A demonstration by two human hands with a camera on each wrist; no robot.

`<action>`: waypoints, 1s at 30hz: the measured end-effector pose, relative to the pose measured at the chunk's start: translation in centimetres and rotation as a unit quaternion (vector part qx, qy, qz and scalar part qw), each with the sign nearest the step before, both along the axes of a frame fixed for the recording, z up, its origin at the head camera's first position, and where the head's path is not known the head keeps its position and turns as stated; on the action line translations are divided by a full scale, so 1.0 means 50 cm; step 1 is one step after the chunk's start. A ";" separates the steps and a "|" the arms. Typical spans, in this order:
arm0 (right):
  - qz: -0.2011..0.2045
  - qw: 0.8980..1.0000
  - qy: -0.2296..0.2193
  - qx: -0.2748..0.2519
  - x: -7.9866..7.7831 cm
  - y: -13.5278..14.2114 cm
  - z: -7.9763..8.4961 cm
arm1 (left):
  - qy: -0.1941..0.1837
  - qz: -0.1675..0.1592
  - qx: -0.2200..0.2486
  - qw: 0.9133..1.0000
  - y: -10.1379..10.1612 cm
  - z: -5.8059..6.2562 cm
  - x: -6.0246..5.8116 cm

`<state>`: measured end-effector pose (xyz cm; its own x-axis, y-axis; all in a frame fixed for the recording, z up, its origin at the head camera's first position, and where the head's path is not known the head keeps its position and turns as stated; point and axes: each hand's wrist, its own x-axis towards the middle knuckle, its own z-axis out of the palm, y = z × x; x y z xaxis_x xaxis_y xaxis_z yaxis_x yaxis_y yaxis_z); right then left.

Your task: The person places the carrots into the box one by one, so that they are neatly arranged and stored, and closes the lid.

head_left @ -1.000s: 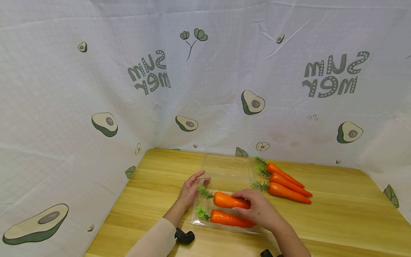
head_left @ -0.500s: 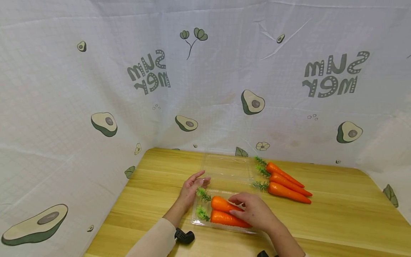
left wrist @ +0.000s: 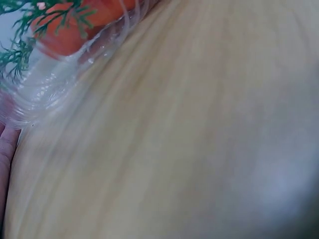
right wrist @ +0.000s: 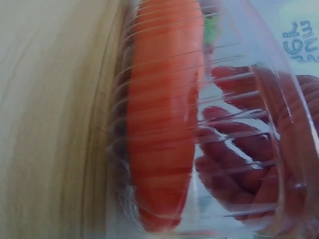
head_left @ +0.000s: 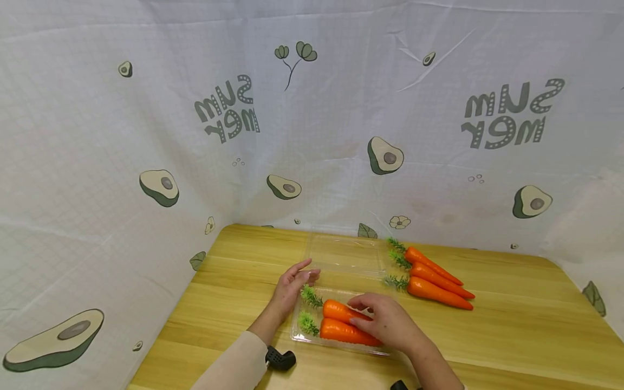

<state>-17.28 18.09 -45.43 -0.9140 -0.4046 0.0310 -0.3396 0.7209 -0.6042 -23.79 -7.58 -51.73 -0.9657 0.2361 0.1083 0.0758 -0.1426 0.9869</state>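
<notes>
In the head view a clear plastic clamshell box [head_left: 304,339] lies open on the table, its lid [head_left: 346,252] folded back. Two orange carrots with green tops lie side by side in its base: a front carrot [head_left: 346,331] and a rear carrot [head_left: 336,310]. My right hand [head_left: 390,322] holds the rear carrot near its tip, thumb on the near side and fingers on the far side. Through the box wall, the right wrist view shows the front carrot [right wrist: 164,114] and curled fingers [right wrist: 239,149]. My left hand [head_left: 288,290] rests at the box's left back corner, fingers loosely extended.
Three more carrots [head_left: 439,292] lie in a fan on the wooden table [head_left: 234,260], right of the lid. A printed white cloth [head_left: 331,108] hangs behind and at the sides. Black wrist-camera parts [head_left: 280,358] show below the hands.
My right hand has brought the rear carrot down and toward me, against the front one, then shifted it slightly right. The left hand and the three outer carrots have stayed put.
</notes>
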 end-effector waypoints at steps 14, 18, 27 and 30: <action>-0.157 0.980 0.064 -0.102 -0.021 0.131 0.042 | -0.003 -0.004 -0.004 1.000 0.001 0.005 0.001; -0.206 0.973 0.023 -0.101 -0.028 0.187 0.037 | -0.005 0.000 -0.002 1.000 0.000 0.006 0.002; -0.254 0.964 -0.055 -0.056 -0.044 0.270 -0.004 | 0.001 0.002 0.000 1.000 0.001 0.002 -0.001; -0.254 0.965 -0.059 -0.044 -0.049 0.282 -0.016 | 0.003 0.003 -0.002 1.000 0.001 0.000 -0.001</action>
<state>-19.74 32.19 -46.23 -0.9929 0.0948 -0.0720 0.1183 0.7201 -0.6837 -23.85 -7.52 -51.71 -0.9666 0.2301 0.1125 0.0820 -0.1381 0.9870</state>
